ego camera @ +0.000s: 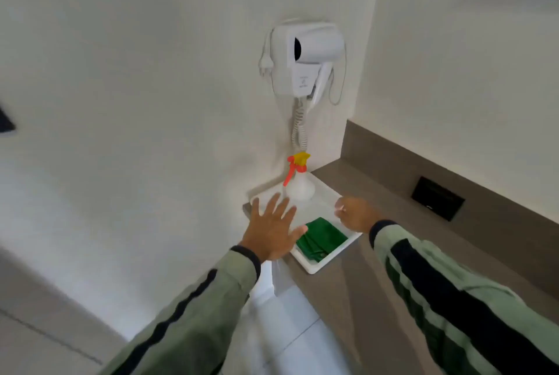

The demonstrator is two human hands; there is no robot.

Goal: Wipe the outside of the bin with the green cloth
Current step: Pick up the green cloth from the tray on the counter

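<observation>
Between both hands, a folded green cloth (321, 239) lies in a white rectangular tray (314, 267) on the grey desk (357, 293). Left hand (270, 234) hovers beside it, grip open, fingers spread; right hand (355, 212) curls loosely, holding nothing.

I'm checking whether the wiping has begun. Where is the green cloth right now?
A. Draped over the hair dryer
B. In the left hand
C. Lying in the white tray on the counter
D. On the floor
C: the green cloth lies folded in the white tray, between the open left hand and the right hand, neither gripping it.
</observation>
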